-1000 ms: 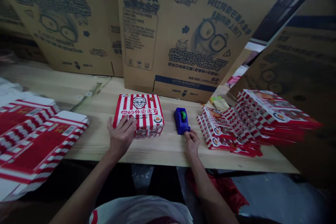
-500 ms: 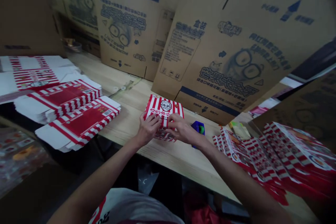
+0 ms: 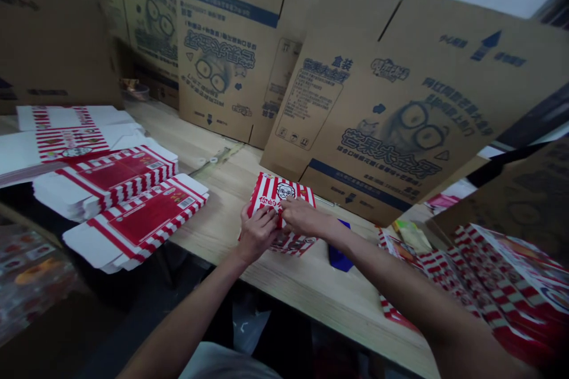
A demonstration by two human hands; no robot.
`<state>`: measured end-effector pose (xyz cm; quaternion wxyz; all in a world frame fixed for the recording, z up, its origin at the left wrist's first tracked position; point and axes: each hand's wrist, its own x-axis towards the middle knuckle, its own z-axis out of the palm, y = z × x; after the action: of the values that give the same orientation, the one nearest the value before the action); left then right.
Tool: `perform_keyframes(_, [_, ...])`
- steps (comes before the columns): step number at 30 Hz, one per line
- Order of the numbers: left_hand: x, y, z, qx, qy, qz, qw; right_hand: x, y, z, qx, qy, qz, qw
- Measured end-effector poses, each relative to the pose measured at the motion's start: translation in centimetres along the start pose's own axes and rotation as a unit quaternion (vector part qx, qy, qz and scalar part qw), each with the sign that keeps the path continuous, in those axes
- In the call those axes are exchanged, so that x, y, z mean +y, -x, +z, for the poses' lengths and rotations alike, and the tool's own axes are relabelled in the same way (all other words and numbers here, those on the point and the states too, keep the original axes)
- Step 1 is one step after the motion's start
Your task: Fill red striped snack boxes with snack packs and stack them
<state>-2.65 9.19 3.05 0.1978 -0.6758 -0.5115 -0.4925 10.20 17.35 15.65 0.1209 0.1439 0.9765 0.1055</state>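
A red-and-white striped cardboard box (image 3: 262, 185) with a cartoon face printed on its lid stands on the wooden table, between my hands. My left hand (image 3: 258, 230) grips its left front side, with the fingers lying over the top edge. My right hand (image 3: 300, 216) has its curled fingers pressed on the middle of the lid, close to the left fingertips. Partly hidden under my right forearm lies a blue object (image 3: 340, 253), which looks like a small tape dispenser.
To the left lie stacks of flat striped cartons (image 3: 146, 216). More striped boxes (image 3: 502, 272) are piled at the right, beside a yellowish packet (image 3: 412, 237). Large brown cardboard sheets (image 3: 377, 106) stand along the back of the wooden table (image 3: 275, 278).
My right hand has moved from the box's front edge up onto the lid, fingers now curled. My left hand stays at the left side. The view has tilted up slightly.
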Motion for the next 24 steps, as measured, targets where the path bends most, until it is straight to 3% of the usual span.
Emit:
perform_keyframes(3, [0.2, 0.0, 0.1, -0.004, 0.002, -0.003, 1.000, 1.0, 1.7, 0.8, 0.073, -0.071, 0.036, 0.994])
perform_keyframes(7, [0.2, -0.1, -0.1, -0.007, 0.004, -0.003, 1.000, 1.3, 4.8, 3.8, 0.193, -0.211, 0.101, 0.953])
perform_keyframes(12, [0.2, -0.1, -0.1, -0.001, 0.000, 0.000, 1.000, 0.0, 4.3, 7.6, 0.208, -0.260, 0.201, 0.921])
perform_keyframes(16, [0.3, -0.2, 0.0, -0.008, -0.004, 0.003, 1.000, 0.2, 2.4, 8.5, 0.211, -0.302, 0.284, 0.885])
perform_keyframes(19, [0.3, 0.0, -0.2, -0.010, -0.004, 0.011, 1.000, 1.3, 2.3, 8.9, 0.249, -0.372, 0.287, 0.847])
perform_keyframes(21, [0.0, 0.1, -0.9, -0.033, 0.020, 0.014, 0.999, 2.1, 3.0, 9.3, 0.304, -0.450, 0.299, 0.785])
perform_keyframes(22, [-0.4, 0.2, -1.4, -0.052, 0.043, 0.003, 0.998, 2.4, 3.4, 9.6, 0.329, -0.508, 0.320, 0.729])
perform_keyframes(24, [-1.6, 0.3, -2.8, -0.074, 0.106, -0.078, 0.989, 2.8, 4.3, 10.1, 0.342, -0.637, 0.363, 0.588])
